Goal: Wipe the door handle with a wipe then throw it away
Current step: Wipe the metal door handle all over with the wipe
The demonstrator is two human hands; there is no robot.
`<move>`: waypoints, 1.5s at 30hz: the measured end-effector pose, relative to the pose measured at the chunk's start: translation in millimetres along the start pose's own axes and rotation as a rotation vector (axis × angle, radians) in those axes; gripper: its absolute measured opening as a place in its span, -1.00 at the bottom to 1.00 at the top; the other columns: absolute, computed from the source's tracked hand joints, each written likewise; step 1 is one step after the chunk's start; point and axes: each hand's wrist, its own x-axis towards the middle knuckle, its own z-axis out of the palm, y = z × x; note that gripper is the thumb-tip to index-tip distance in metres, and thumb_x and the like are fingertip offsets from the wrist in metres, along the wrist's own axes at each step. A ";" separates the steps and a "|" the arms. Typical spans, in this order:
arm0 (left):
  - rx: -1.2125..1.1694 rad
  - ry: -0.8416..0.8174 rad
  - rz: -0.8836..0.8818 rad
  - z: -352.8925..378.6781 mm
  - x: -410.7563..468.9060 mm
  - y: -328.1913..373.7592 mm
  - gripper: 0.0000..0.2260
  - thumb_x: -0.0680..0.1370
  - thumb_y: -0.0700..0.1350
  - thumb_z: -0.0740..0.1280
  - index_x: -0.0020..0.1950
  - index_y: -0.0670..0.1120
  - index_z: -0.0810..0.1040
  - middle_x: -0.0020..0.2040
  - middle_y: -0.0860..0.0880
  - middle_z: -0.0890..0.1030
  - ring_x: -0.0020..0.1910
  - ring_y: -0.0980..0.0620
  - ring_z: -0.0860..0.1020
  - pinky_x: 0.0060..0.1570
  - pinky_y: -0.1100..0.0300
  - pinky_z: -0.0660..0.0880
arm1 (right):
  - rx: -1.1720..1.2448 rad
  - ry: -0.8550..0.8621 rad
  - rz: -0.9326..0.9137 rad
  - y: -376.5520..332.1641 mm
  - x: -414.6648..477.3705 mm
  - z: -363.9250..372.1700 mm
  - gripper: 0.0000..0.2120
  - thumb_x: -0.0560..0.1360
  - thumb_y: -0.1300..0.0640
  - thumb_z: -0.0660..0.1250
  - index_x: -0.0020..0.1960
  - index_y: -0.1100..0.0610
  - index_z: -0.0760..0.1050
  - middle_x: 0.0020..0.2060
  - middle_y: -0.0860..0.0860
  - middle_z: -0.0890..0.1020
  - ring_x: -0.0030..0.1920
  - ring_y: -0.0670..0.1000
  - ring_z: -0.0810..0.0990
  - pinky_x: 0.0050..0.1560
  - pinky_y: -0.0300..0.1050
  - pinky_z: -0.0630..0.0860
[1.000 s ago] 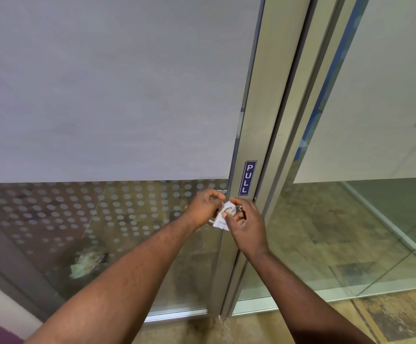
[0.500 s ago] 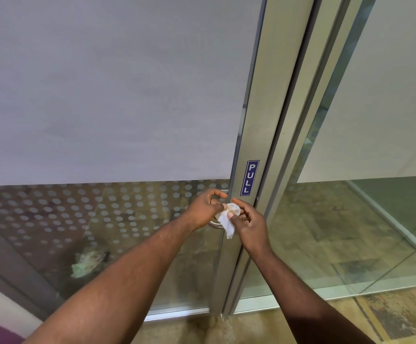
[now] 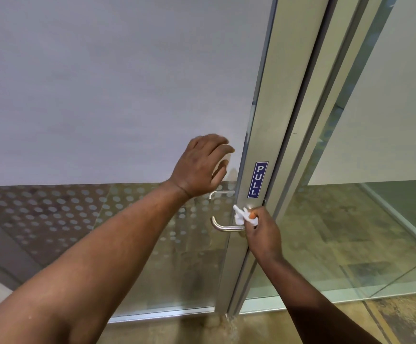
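A silver lever door handle (image 3: 223, 227) juts left from the metal door stile (image 3: 271, 135), just below a blue PULL label (image 3: 258, 179). My right hand (image 3: 262, 232) pinches a small crumpled white wipe (image 3: 241, 214) against the stile at the handle's base, where the lever meets the door. My left hand (image 3: 202, 166) is raised above the handle with its fingers spread, resting on or just off the frosted glass, holding nothing.
The door's upper glass (image 3: 115, 83) is frosted white; the lower part is clear with a dot pattern (image 3: 53, 209). A second glass panel (image 3: 363, 219) stands to the right of the frame. The tiled floor (image 3: 351, 324) shows below.
My left hand let go of the handle and the wipe and rose onto the frosted glass. The handle is now uncovered. My right hand keeps the wipe, a little lower, at the handle's base.
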 end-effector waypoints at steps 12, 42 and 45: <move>0.271 -0.091 0.156 0.0 17.3 -33.9 -0.63 0.59 -0.09 0.28 0.39 -0.10 0.49 0.59 -0.22 0.25 0.61 -0.24 0.14 0.58 -0.22 -0.07 | -0.333 -0.226 -0.499 15.5 -27.5 26.6 -0.67 0.54 0.04 0.33 0.30 0.02 0.56 0.27 -0.05 0.62 0.33 -0.05 0.52 0.50 -0.05 0.23; 0.384 -0.054 0.220 8.3 16.7 -40.9 -0.64 0.63 -0.03 0.24 0.39 -0.12 0.52 0.58 -0.26 0.26 0.59 -0.24 0.19 0.57 -0.17 -0.10 | -0.370 -0.234 -0.609 36.2 -15.8 18.2 -0.77 0.45 0.14 0.40 0.08 -0.05 0.63 0.26 -0.10 0.62 0.34 0.03 0.50 0.45 0.20 0.28; 0.390 -0.057 0.222 8.5 16.6 -41.3 -0.64 0.64 -0.02 0.23 0.39 -0.12 0.52 0.58 -0.26 0.26 0.59 -0.24 0.19 0.58 -0.16 -0.11 | -0.381 -0.197 -0.484 46.4 -13.3 7.6 -0.81 0.46 0.15 0.38 0.05 -0.04 0.62 0.27 -0.11 0.61 0.33 0.04 0.50 0.46 0.16 0.27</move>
